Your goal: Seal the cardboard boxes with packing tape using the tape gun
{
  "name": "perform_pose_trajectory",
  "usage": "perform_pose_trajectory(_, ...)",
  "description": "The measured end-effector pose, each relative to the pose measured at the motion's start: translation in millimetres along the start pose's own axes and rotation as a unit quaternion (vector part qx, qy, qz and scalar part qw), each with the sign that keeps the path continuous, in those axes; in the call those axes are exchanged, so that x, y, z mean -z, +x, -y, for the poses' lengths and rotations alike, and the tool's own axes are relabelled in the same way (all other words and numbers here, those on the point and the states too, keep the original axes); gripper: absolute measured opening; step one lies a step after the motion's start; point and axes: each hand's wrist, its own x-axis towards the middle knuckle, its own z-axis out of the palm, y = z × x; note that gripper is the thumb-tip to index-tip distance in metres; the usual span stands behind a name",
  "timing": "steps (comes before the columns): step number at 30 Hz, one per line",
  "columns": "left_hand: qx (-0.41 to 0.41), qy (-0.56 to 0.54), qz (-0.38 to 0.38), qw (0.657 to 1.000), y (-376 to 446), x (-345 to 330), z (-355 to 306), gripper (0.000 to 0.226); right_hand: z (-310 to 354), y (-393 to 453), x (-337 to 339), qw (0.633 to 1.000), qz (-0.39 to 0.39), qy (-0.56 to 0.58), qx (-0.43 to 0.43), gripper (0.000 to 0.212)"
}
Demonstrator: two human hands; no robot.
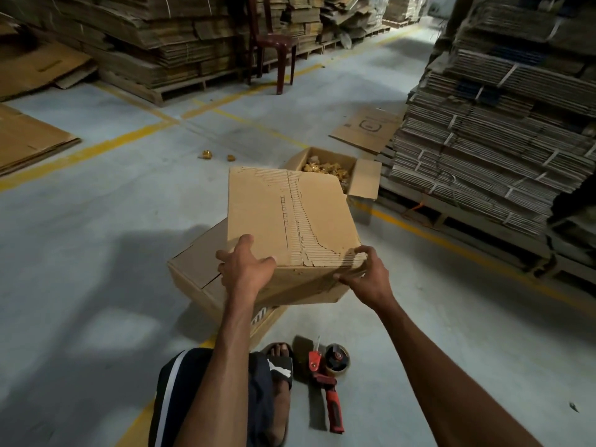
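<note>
Both hands, left (246, 272) and right (367, 277), are gripping the box's (290, 217) near corners; tape gun (325, 379) is lying on the floor (96, 221).

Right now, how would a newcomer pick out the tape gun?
Start at the cardboard box held in both hands, then drop toward the bottom of the view to the person's sandalled foot. The tape gun lies on the concrete floor just right of that foot, the only red tool there, with a dark tape roll at its head.
</note>
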Motion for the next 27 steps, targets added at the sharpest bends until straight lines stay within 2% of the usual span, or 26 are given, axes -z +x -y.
perform_pose_trajectory(4, -0.072, 0.074, 0.008, 0.995, -9, -5, -5, 0.082, -14, -6, 16, 0.999, -0.044, -0.010, -0.016, 0.086)
perform_pose_trajectory(7, -0.152, 0.166, -0.014, 0.974, -21, -26, -13, 0.080, -27, -18, 44, 0.994, -0.096, -0.044, -0.021, 0.094)
perform_pose_trajectory(10, -0.207, 0.154, -0.009, 0.966, -31, -52, -25, 0.080, -49, -37, 82, 0.987, -0.138, -0.076, -0.008, 0.091)
perform_pose_trajectory(16, -0.317, 0.150, 0.063, 0.934, -59, -102, -55, 0.073, -100, -93, 158, 0.979, -0.179, -0.098, -0.014, 0.080)
perform_pose_trajectory(20, -0.328, 0.163, 0.126, 0.922, -83, -147, -63, 0.068, -142, -131, 191, 0.974, -0.193, -0.104, -0.048, 0.077)
perform_pose_trajectory(23, -0.333, 0.172, 0.188, 0.908, -106, -188, -62, 0.067, -181, -166, 199, 0.969, -0.196, -0.103, -0.108, 0.078)
perform_pose_trajectory(27, -0.325, 0.218, 0.211, 0.896, -132, -232, -46, 0.063, -214, -201, 193, 0.962, -0.181, -0.087, -0.185, 0.073)
